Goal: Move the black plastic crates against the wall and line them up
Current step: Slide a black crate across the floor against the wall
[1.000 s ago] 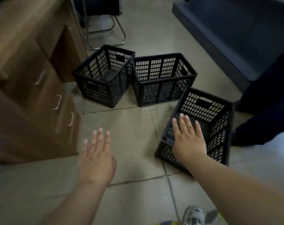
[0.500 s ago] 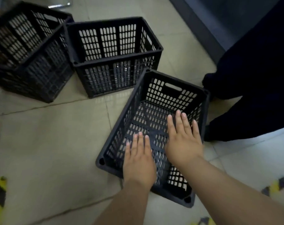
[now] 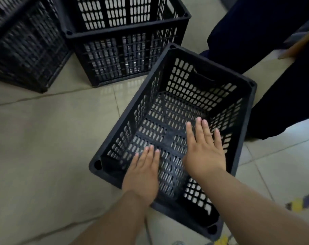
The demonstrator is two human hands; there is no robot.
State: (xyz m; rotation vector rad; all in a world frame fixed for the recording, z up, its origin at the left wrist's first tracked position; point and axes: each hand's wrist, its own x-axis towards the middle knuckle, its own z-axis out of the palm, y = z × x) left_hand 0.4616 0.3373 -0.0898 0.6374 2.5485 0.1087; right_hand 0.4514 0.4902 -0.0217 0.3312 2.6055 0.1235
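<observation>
Three black perforated plastic crates stand on the tiled floor. The nearest crate (image 3: 199, 80) sits at an angle in the middle, empty, its near rim just below my hands. My left hand (image 3: 143, 172) hovers flat over its near edge, fingers apart, holding nothing. My right hand (image 3: 204, 149) is spread flat over the crate's inside, also holding nothing. A second crate (image 3: 125, 55) stands behind it, and a third crate (image 3: 24, 45) is at the far left, partly cut off.
A person in dark trousers (image 3: 259, 32) stands close to the right of the nearest crate. Beige floor tiles (image 3: 44, 147) stretch to the left. Yellow and black floor tape (image 3: 302, 204) shows at the lower right.
My view has closed in on the nearest crate. My left hand came across from the bare floor to the crate's near edge, and both hands now hover over it.
</observation>
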